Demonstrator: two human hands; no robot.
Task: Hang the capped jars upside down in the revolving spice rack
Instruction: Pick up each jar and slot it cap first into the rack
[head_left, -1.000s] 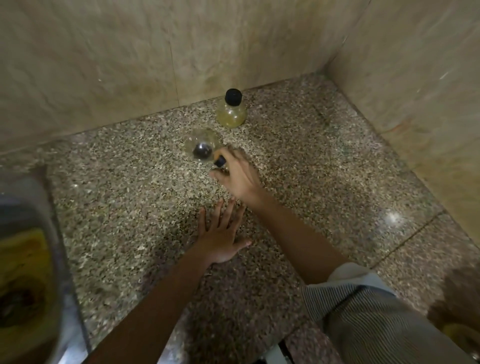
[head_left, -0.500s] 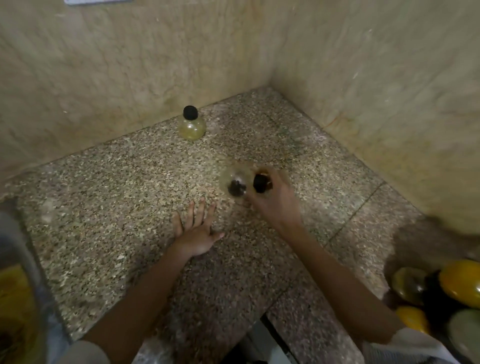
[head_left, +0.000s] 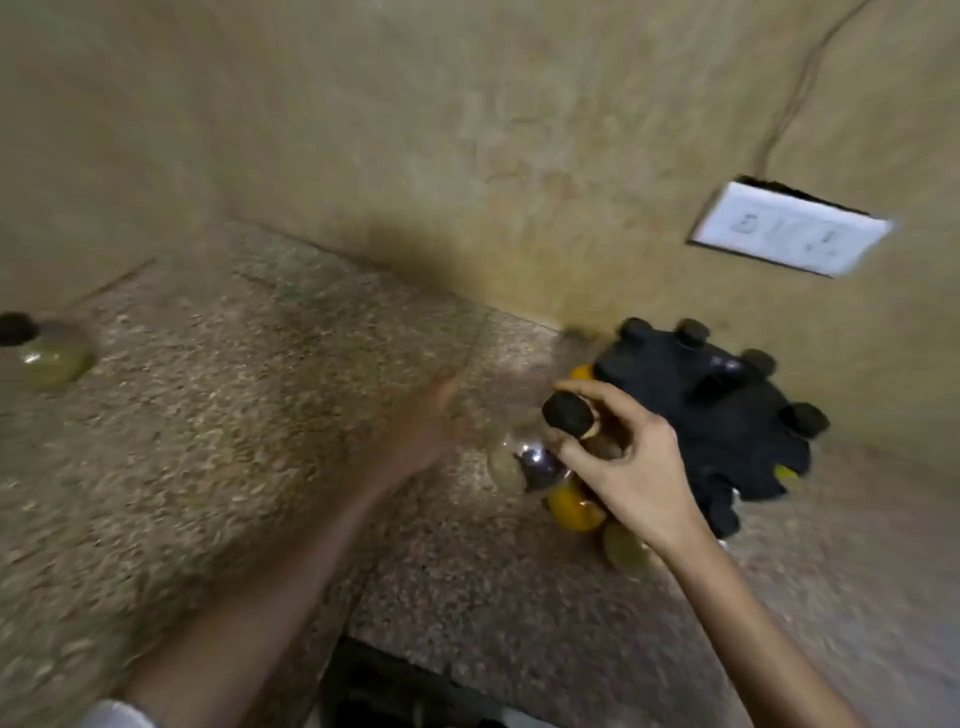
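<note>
Below the beige wall, the speckled counter holds the spice rack.

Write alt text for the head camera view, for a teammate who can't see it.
The right hand grips a clear jar by its black-capped neck, close to the black spice rack, which has orange and yellow jars under it. The blurred left hand is beside the jar, over the speckled counter; another capped jar stands far left.
</note>
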